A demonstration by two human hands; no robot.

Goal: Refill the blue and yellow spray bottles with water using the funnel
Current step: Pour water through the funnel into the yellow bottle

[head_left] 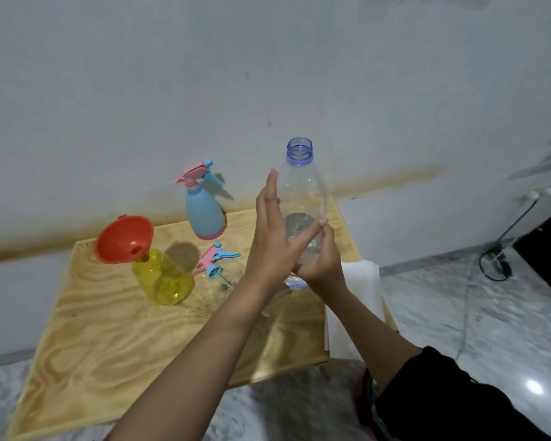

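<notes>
Water bottle [303, 186] upright, uncapped, looks ready to pour
R hand [323, 259] grips its base, L hand [269, 237] flat, open, steadying; funnel [123, 238] sits in yellow bottle [164, 278] neck

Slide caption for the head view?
Right hand grips uncapped clear bottle, left hand touches it; funnel sits in yellow spray bottle.

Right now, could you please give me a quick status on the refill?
Right hand grips clear bottle, uncapped. Left hand flat against it. Funnel sits in yellow bottle; blue bottle sprayer on. Nothing blocking.
</notes>
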